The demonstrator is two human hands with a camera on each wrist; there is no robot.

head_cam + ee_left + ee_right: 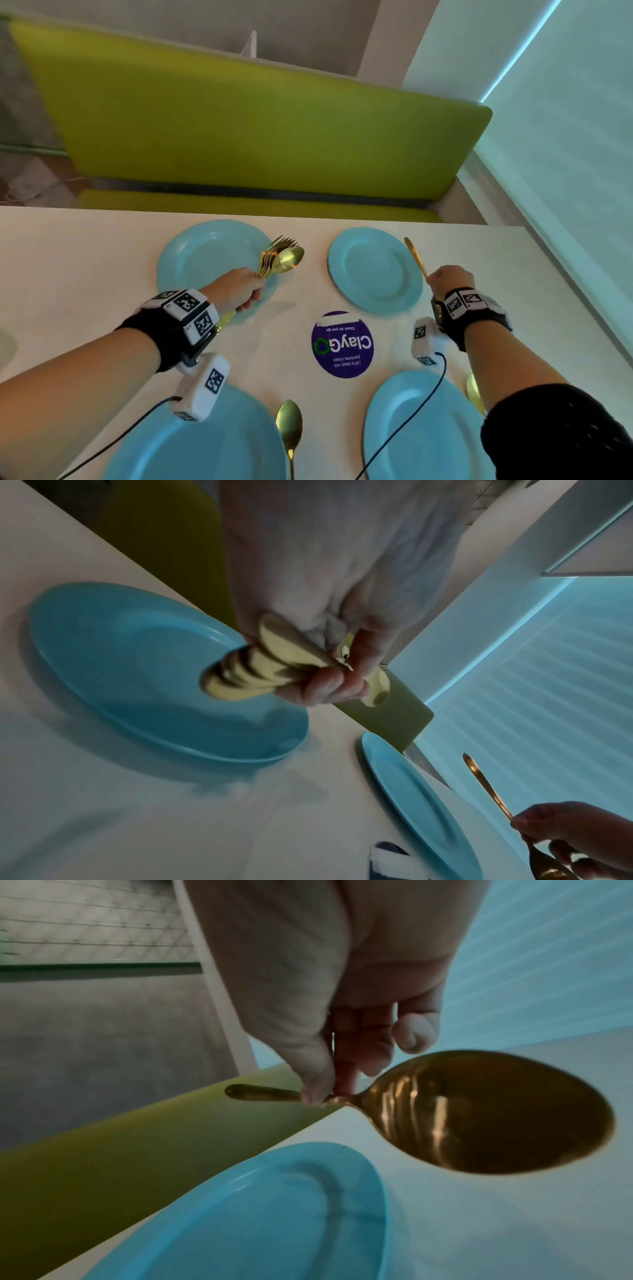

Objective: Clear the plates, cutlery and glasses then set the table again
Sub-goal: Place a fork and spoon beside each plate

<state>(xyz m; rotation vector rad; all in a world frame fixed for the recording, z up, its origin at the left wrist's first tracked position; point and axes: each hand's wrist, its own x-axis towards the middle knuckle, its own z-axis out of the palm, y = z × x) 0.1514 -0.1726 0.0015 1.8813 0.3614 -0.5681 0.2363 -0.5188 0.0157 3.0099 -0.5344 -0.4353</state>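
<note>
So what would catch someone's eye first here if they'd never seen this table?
Four blue plates on the white table, ringing a purple sticker at its middle. The left hand grips a gold cutlery bundle over the far left plate; the right hand pinches a gold spoon beside the far right plate.

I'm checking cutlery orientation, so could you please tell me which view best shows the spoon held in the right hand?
The right wrist view: the gold spoon fills it, bowl toward the camera, neck pinched by the right hand. The head view shows only its handle end above the fist; the left wrist view shows the handle and part of the bowl at the corner.
</note>
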